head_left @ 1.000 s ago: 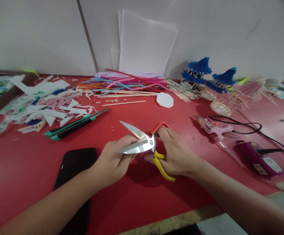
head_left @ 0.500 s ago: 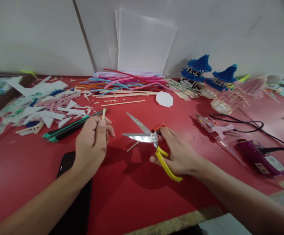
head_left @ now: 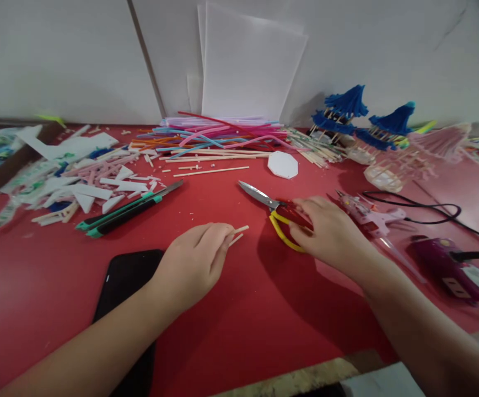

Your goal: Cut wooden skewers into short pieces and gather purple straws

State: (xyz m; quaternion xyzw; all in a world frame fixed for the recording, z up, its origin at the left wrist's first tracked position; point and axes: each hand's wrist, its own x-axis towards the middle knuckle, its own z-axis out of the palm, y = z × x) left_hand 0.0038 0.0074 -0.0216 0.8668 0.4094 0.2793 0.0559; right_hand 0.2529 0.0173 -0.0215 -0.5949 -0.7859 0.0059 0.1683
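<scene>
Short of the middle of the worktop, the left hand's grip is pinched closed on a short pale stick, its long axis slanting rightward and slightly toward the far edge. A second stick runs nearly parallel just beside it; whether held is unclear. Further right, the scissors, blades together, point left toward the far edge. The right hand, half-curled, touches their handles; I cannot tell whether its grip is closed.

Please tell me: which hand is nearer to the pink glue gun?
Right. The right hand is at the scissors, just left of the pink glue gun; the left hand, with short sticks at its fingertips, is much farther left.
</scene>
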